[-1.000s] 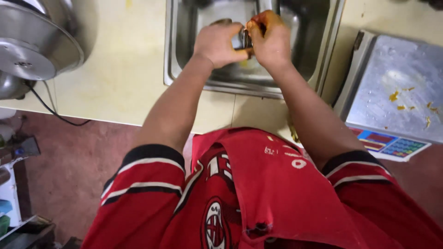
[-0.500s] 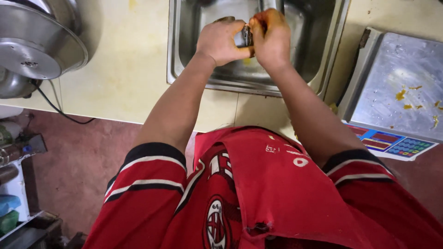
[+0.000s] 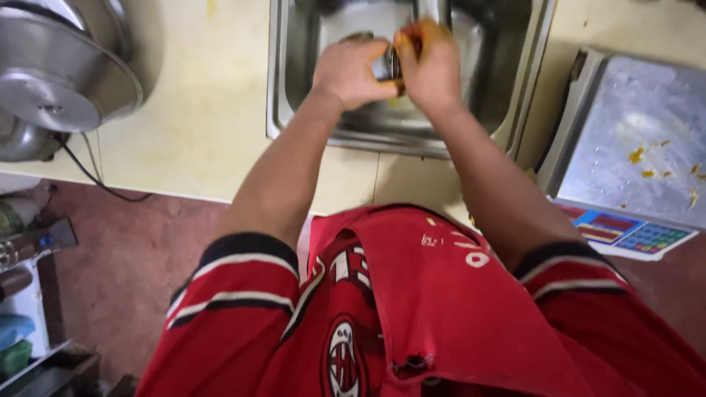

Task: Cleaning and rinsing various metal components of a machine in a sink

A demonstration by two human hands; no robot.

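Your two hands, the left hand [image 3: 351, 71] and the right hand [image 3: 430, 65], meet over the stainless steel sink [image 3: 294, 110]. The large round metal pot [image 3: 62, 66] sits on the pale counter [image 3: 198, 110] to your left. The flat-topped weighing scale [image 3: 632, 158] sits to your right.

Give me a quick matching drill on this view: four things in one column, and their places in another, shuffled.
Things:
1. small metal object
2. weighing scale
3. large metal bowl
4. black cable

Places:
A. far left of the counter, top corner of view
B. held between the left hand and right hand over the sink
C. right of the sink, with yellow scraps on its platter
D. trailing off the counter's front edge, left side

Pairs: 1-B, 2-C, 3-A, 4-D
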